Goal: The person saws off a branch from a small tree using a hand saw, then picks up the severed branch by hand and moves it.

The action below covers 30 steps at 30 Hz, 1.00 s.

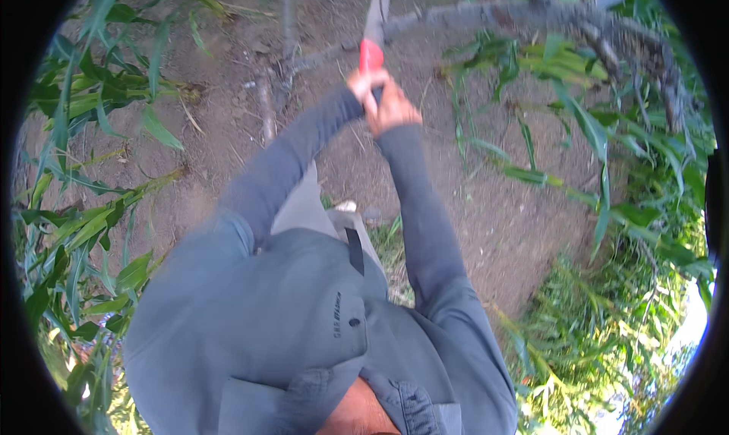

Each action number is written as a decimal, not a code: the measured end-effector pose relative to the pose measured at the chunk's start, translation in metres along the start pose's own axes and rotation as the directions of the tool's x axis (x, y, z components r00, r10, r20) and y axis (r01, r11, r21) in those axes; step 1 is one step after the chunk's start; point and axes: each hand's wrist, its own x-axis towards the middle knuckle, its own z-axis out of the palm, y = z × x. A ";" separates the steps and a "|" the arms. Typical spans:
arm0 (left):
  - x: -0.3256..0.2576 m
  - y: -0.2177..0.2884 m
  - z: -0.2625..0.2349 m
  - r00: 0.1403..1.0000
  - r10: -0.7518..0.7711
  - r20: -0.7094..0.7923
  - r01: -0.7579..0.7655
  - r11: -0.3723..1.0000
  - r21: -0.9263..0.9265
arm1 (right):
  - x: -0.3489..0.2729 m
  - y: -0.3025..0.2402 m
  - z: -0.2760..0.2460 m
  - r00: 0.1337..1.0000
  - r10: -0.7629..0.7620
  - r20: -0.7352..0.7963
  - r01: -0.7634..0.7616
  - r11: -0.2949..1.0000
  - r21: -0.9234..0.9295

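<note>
A pruning saw has a red and black handle (370, 55) and a long pale blade (377, 17) pointing away from me. My left hand (362, 83) is closed around the handle just behind its red part. Closed on the same handle, nearer to me, is my right hand (396, 110). The blade lies across a bare grey branch (478, 15) at the top of the view. Whether the teeth touch the wood I cannot tell, and the blade's tip runs out of view.
The long branch bends down at the right, with side twigs (600, 48). Another stub of wood (266, 105) stands on the bare soil (213, 116) left of my hands. Green corn-like plants (83, 108) line the left side, and more leaves (585, 131) crowd the right.
</note>
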 end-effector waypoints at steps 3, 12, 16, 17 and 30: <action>0.000 -0.005 -0.002 0.996 0.011 -0.090 -0.002 0.995 0.101 | 0.000 -0.001 0.001 0.974 0.158 0.160 -0.147 0.986 -0.077; -0.015 0.003 0.016 0.985 -0.023 -0.172 0.048 0.988 0.145 | -0.008 0.001 0.002 0.969 0.180 0.169 -0.181 0.983 -0.006; -0.012 -0.004 0.011 0.988 0.027 -0.152 -0.004 0.989 0.150 | -0.010 -0.002 -0.005 0.975 0.153 0.159 -0.153 0.988 -0.013; -0.013 -0.008 0.014 0.988 -0.005 -0.152 0.021 0.994 0.104 | -0.014 0.000 -0.010 0.980 0.125 0.154 -0.125 0.992 -0.009; -0.062 -0.036 0.020 0.978 0.131 -0.161 -0.092 0.969 0.228 | -0.066 -0.017 -0.009 0.988 0.101 0.116 -0.100 0.995 -0.018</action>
